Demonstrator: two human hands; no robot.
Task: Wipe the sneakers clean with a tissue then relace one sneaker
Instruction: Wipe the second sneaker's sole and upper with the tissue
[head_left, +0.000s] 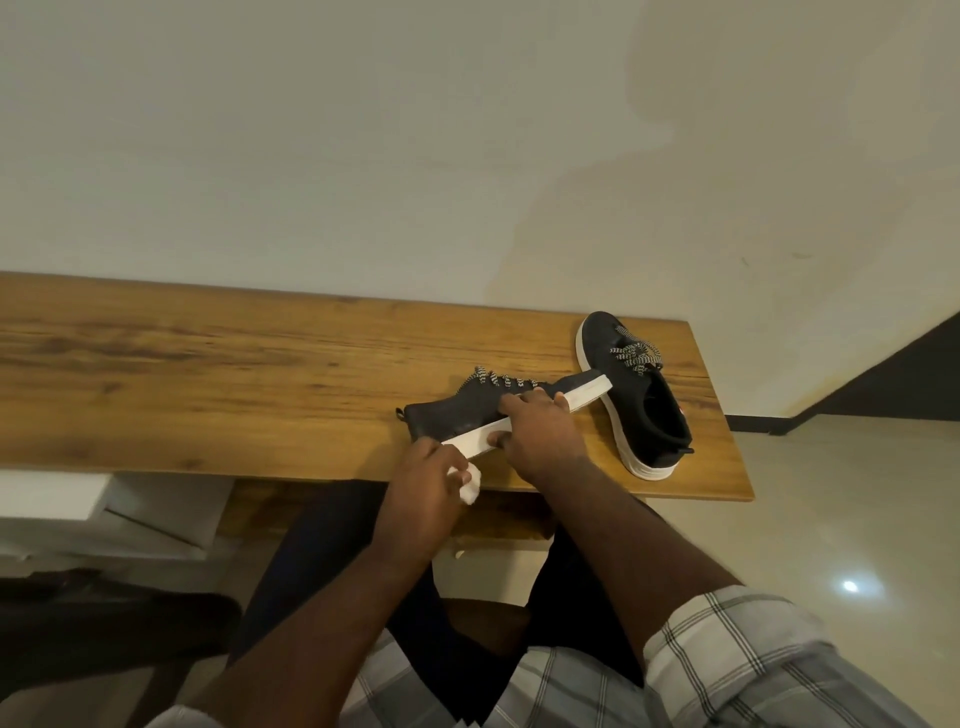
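Note:
A black sneaker (457, 413) with a white sole lies tipped on its side on the wooden table (234, 374), sole edge toward me. My right hand (540, 431) grips it across the sole and upper. My left hand (423, 480) holds a crumpled white tissue (467, 483) at the heel end of the white sole. A second black sneaker (631, 384) with speckled laces stands upright on the table to the right, its side touching the first one's toe.
The table runs along a pale wall; its right end (727, 415) is just past the second sneaker. White boxes (130, 514) sit under the table at the left. My legs are below the front edge.

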